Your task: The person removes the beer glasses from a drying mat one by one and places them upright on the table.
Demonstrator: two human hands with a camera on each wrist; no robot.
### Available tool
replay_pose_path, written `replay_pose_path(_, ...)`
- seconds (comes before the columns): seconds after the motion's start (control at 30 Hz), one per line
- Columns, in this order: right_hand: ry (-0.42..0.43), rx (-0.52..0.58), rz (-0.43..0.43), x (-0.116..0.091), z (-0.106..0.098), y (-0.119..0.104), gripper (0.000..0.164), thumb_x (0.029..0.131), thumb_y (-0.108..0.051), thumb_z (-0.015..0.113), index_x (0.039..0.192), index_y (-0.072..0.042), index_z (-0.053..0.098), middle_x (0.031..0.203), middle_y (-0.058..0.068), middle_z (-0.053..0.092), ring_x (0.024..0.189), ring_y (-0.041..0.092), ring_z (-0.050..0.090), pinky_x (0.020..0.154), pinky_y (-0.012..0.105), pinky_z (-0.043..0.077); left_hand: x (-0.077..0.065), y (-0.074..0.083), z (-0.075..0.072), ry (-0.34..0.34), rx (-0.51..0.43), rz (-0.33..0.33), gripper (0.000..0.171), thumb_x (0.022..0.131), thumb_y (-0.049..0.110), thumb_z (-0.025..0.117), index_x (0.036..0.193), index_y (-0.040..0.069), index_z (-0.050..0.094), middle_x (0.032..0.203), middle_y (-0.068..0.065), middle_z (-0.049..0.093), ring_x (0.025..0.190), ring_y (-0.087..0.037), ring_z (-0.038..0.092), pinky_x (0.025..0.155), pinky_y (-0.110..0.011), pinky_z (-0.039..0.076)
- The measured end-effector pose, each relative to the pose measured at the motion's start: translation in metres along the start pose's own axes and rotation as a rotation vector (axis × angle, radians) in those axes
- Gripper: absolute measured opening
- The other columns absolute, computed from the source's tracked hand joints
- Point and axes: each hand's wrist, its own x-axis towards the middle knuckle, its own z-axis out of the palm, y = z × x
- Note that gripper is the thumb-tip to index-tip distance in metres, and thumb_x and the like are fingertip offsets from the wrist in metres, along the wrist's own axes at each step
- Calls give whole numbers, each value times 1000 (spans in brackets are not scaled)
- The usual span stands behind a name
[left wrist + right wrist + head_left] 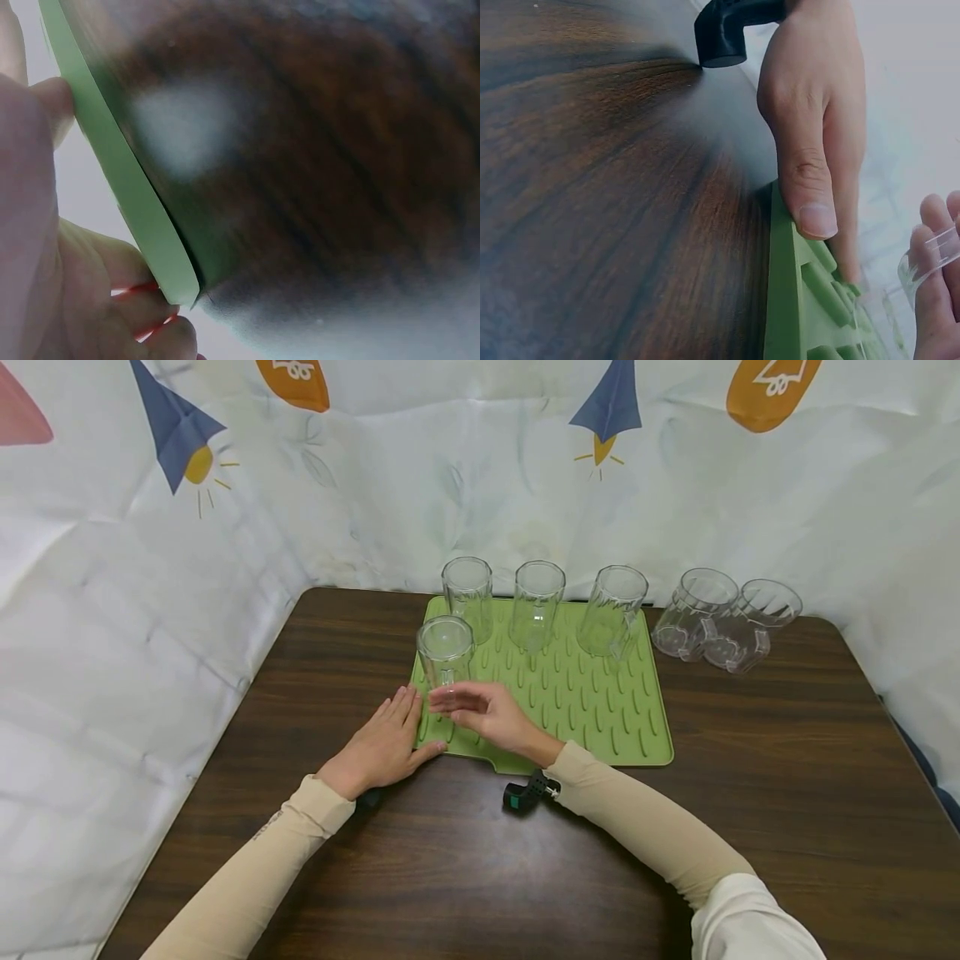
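Head view gives us the whole layout: white printed cloth (pixel 420 485) behind the green mat and off to its left, dark wood table (pixel 450 860) under it. We use the green mat (pixel 555 718) as reference.

Left hand (pixel 382 747): on the mat's near-left corner, fingers straight and close together, thumb spread along the near edge. Left wrist view shows us just the mat's side edge, with fingers at it; no glass there. Right wrist view adds the left thumb (pixel 815 217) lying on the mat's rim.

Right hand (pixel 495 714): above the mat's near-left part, fingers curved at the near mug (pixel 442 652), hiding its base; we can't tell whether that base touches the mat. Right wrist view is where we get the clear handle (pixel 939 249) across those fingers, so we read it as held by the handle.

Other glass, head view: far-row mugs (pixel 537 606), three along the mat's far edge; mug pair (pixel 693 610) on the table just right of the mat, overlapping from here.

Smallest: black wrist unit (pixel 521 797) on the right wrist, just off the mat's near edge.
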Motion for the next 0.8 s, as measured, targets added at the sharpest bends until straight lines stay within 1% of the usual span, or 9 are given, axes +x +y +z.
replay_pose_path(0.17, -30, 12, -9, 3, 2, -4, 41, 94, 19, 51, 134, 17, 57, 133, 38, 62, 127, 53, 61, 109, 49, 55, 0, 0, 0, 11, -3, 4, 91, 106, 57, 48, 161, -10, 19, 170, -31, 15, 162, -43, 15, 131, -60, 21)
replay_pose_path(0.23, -39, 4, -20, 4, 3, -5, 40, 94, 18, 50, 134, 17, 58, 133, 37, 63, 127, 53, 62, 108, 51, 56, 0, 1, 0, 14, -8, 3, 92, 106, 56, 49, 161, -11, 18, 170, -32, 14, 161, -43, 15, 131, -60, 21)
replay_pose_path(0.5, -42, -26, -49, 4, 4, -5, 37, 100, 14, 47, 135, 14, 59, 130, 34, 66, 124, 47, 65, 105, 47, 58, -1, 1, 0, 21, -21, 6, 95, 105, 55, 51, 161, -12, 14, 169, -34, 13, 161, -45, 16, 130, -61, 22)
replay_pose_path(0.8, -27, -34, -62, 2, 5, -5, 34, 102, 13, 47, 133, 13, 59, 131, 33, 66, 126, 46, 65, 106, 56, 55, -1, 1, 0, 27, -19, 5, 93, 105, 54, 51, 161, -12, 16, 169, -34, 14, 160, -46, 17, 130, -61, 23)
